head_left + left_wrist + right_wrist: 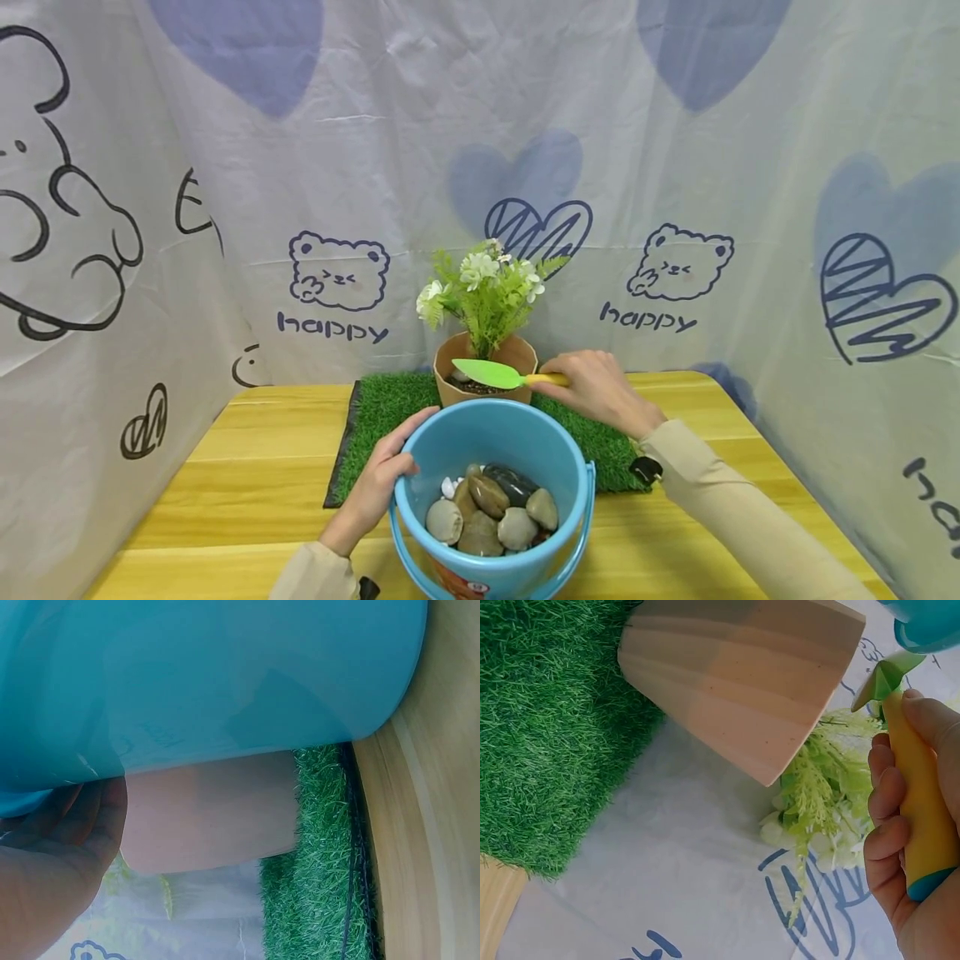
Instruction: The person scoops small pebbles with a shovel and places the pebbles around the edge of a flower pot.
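Observation:
In the head view my right hand (596, 387) grips a small garden trowel by its yellow handle (919, 795). Its green blade (489, 373) points left, over the mouth of a tan flowerpot (486, 398). White flowers and green leaves (487, 292) rise from the dark soil in the pot. My left hand (378, 483) holds the rim of a blue bucket (491, 417) at its left side, fingers outside against the wall in the left wrist view. Smooth stones (487, 508) lie in the bucket, with a few white pebbles (448, 487) among them.
Under the pot lies a green artificial grass mat (390, 417) with a black edge, on a wood-grain table (247, 467). The bucket stands in front of the pot and hides part of it. A printed white curtain (450, 108) closes off the back and sides.

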The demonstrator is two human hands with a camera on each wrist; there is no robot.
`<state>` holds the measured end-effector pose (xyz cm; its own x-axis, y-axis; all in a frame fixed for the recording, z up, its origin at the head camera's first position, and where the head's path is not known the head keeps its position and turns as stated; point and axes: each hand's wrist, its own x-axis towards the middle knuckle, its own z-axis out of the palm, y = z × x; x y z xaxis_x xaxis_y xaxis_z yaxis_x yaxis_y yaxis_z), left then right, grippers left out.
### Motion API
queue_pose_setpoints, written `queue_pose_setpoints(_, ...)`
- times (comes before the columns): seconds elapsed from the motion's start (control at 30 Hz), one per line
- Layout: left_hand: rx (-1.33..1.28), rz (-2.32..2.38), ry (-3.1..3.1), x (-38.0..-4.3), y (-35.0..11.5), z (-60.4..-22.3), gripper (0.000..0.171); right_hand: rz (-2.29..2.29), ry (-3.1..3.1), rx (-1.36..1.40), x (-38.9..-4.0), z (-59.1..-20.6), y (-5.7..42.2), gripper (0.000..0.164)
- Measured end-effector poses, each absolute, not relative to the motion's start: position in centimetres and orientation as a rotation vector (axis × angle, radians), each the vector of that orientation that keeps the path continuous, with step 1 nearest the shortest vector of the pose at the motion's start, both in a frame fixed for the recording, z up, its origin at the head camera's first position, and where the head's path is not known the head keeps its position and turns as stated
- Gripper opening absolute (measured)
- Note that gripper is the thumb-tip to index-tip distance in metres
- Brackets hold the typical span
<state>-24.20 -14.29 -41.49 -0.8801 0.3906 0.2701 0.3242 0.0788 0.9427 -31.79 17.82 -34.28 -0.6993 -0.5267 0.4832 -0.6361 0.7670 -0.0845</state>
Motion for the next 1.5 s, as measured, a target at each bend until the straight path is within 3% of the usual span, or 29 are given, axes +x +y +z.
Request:
queue_pose_setpoints(0.6, 0.752, 1.955, 2.294, -24.2, -14.2, -41.5, 0.076, 0.424, -2.442, 0.984, -29.5, -33.4, 18.1, 0.02)
queue_pose_setpoints(1.5, 0.779, 1.946, 2.289, -24.2, -14.3, -41.4, 0.076, 0.307, -2.351, 1.275, -29.3, -33.6, 18.5, 0.014)
